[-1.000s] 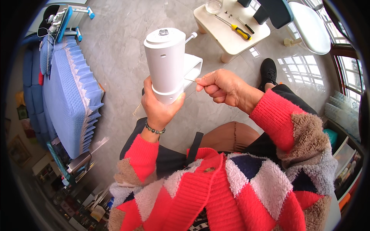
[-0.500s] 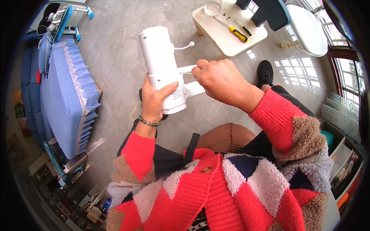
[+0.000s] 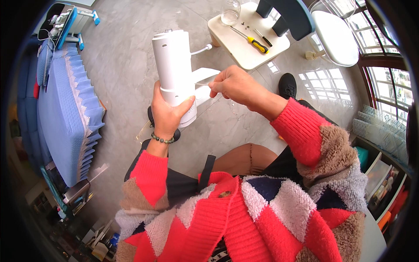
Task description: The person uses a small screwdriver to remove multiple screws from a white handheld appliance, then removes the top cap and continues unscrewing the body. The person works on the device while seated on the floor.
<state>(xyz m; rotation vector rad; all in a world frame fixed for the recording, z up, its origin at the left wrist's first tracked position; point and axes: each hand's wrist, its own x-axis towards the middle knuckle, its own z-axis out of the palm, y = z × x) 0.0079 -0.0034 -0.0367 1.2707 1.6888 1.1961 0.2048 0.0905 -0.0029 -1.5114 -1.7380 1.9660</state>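
My left hand [image 3: 167, 112] is wrapped around the lower part of a white cylindrical appliance [image 3: 172, 61], its thumb across the front. The appliance stands nearly upright in the air, tilted slightly. Two flat white arms stick out from its right side, and a short white cord [image 3: 201, 49] with a round end comes off higher up. My right hand [image 3: 238, 87] is closed in a pinch beside these arms. From its fingertips a thin rod [image 3: 202, 84] points left between the arms toward the appliance's body; the rest is hidden in the fingers.
Ahead, a small cream table [image 3: 238, 50] bears a yellow-black screwdriver [image 3: 257, 45], a slim black-handled tool [image 3: 264, 38], a few small screws and a glass jar [image 3: 229, 15]. A dark chair back [image 3: 288, 19] overhangs it. A blue quilted bed cover [image 3: 63, 113] lies left.
My right hand has shifted from over the appliance's arms to beside them, and the thin rod shows more. The appliance has turned a little in my left hand. The whole view has shifted slightly.
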